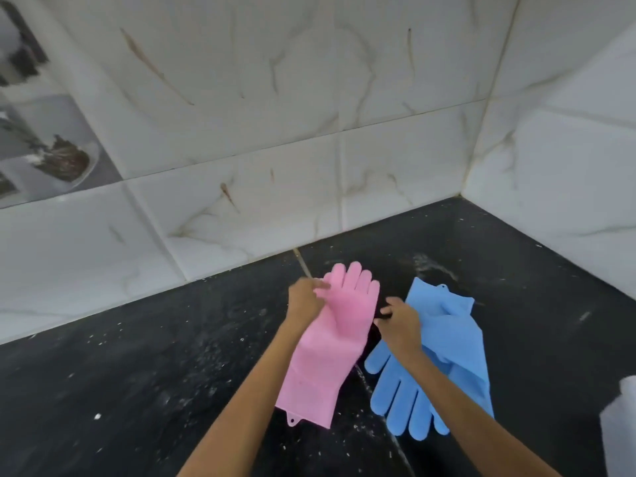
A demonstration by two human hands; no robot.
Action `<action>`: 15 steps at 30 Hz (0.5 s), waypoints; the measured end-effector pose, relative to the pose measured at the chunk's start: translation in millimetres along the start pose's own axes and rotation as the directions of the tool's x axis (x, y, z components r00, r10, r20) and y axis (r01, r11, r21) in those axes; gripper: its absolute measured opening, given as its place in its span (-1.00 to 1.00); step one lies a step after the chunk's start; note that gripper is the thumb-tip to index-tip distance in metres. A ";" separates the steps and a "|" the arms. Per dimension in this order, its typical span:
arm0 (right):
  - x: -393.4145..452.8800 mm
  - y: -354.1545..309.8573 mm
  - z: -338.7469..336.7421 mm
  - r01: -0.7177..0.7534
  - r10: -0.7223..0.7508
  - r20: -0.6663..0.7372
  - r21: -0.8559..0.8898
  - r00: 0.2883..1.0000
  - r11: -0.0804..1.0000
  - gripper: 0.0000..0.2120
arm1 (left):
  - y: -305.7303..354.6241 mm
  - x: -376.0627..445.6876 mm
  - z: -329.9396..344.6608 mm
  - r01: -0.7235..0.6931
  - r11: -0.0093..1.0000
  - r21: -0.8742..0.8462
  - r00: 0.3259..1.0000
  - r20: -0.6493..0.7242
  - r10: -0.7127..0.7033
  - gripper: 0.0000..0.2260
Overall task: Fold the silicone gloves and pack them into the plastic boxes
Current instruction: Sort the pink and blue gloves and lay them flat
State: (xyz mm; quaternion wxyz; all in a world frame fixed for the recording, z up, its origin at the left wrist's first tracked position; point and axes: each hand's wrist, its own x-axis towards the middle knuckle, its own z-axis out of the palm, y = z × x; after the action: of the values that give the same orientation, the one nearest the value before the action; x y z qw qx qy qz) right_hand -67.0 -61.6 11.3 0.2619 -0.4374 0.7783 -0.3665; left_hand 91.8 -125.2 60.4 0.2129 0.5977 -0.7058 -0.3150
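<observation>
A pink silicone glove (327,342) is held up over the black counter, fingers pointing away from me and the cuff hanging toward me. My left hand (304,299) pinches its thumb side near the palm. My right hand (399,321) is at the glove's right edge with curled fingers; whether it grips that edge I cannot tell. Blue silicone gloves (457,342) lie on the counter just right of the pink one, fingers toward me, partly under my right forearm. No plastic box is clearly in view.
The black speckled counter (137,373) meets white marble-look wall tiles (241,215) at the back and right, forming a corner. A blurred whitish object (619,428) sits at the right edge. A mirror or shelf area (41,139) shows at upper left.
</observation>
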 end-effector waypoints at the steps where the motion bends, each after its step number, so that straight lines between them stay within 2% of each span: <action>1: 3.2 8.6 6.8 -0.012 0.014 0.024 -0.068 1.000 0.998 -0.61 | -15.4 -0.8 10.2 0.022 0.999 0.042 0.999 0.026 -0.023 -0.65; 3: 7.7 15.6 14.6 -0.009 0.015 0.050 -0.117 0.999 0.993 -0.62 | -37.2 -4.3 25.0 0.057 0.997 0.051 0.997 0.040 -0.059 -0.64; 5: 9.6 14.1 18.7 0.029 -0.019 0.069 -0.152 0.997 0.988 -0.72 | -48.9 -7.6 32.5 0.055 0.996 0.065 0.998 0.032 -0.057 -0.66; 8: 4.7 12.2 23.6 0.090 -0.067 0.135 -0.171 0.989 0.981 -0.83 | -58.3 -10.0 35.1 0.063 0.997 0.049 0.997 -0.051 -0.061 -0.67; 11: -4.5 14.2 30.3 0.140 -0.091 0.187 -0.268 0.978 0.953 -0.80 | -63.1 -10.6 33.1 0.090 0.995 0.034 0.990 -0.111 -0.086 -0.68; 15: -13.4 17.5 36.0 0.200 -0.132 0.201 -0.374 0.971 0.906 -0.75 | -67.9 -18.3 36.4 0.112 0.991 0.079 0.992 -0.069 -0.106 -0.72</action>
State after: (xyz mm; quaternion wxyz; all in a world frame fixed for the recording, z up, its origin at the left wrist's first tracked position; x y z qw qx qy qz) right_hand -42.9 -56.1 -23.0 0.2026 -0.5755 0.7702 -0.1858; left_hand 118.9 -106.3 -11.6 0.1934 0.6536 -0.6772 -0.2773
